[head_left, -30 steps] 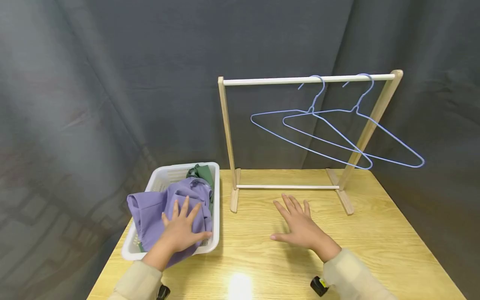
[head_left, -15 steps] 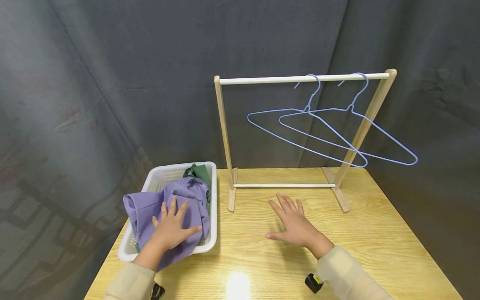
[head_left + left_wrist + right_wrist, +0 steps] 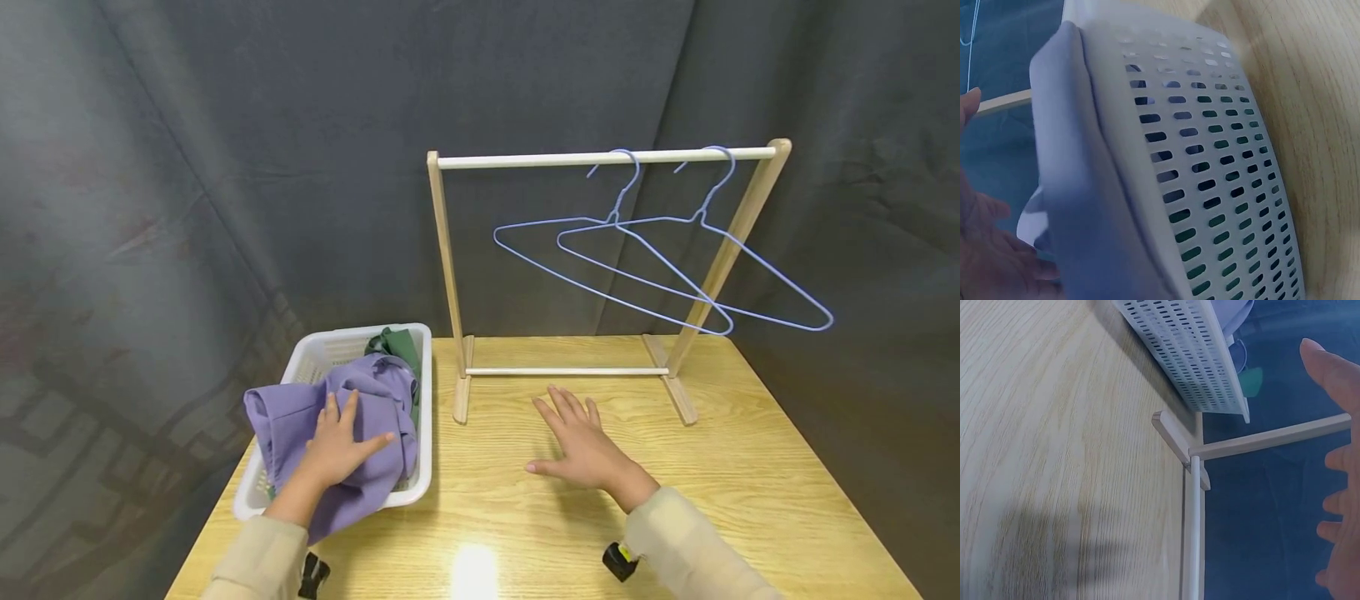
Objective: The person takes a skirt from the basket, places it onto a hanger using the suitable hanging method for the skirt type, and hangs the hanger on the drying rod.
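A purple garment [image 3: 386, 400] lies heaped in a white plastic basket [image 3: 426, 433], spilling over its front and left sides. Dark green cloth [image 3: 405, 347] shows beneath it at the back. My left hand [image 3: 333, 454] is over the purple garment with thumb and fingers spread, pinching nothing. In the left wrist view, a fold of the garment [image 3: 1072, 156] drapes over the rim of the slotted basket wall [image 3: 1210, 169]. To the right, my right hand [image 3: 588, 454] hovers above the table with fingers spread and nothing held; its shadow falls below.
A wooden garment rack [image 3: 525, 162] stands at the back of the table [image 3: 750, 500]. Two blue wire hangers, the left one [image 3: 617, 214] and the right one [image 3: 702, 214], hang bare from its top rail. Dark curtain [image 3: 337, 167] covers the area behind.
My left hand has shifted left across the purple garment, its fingers drawing closer together. The right hand has drifted slightly left in view. The head view has turned a little.
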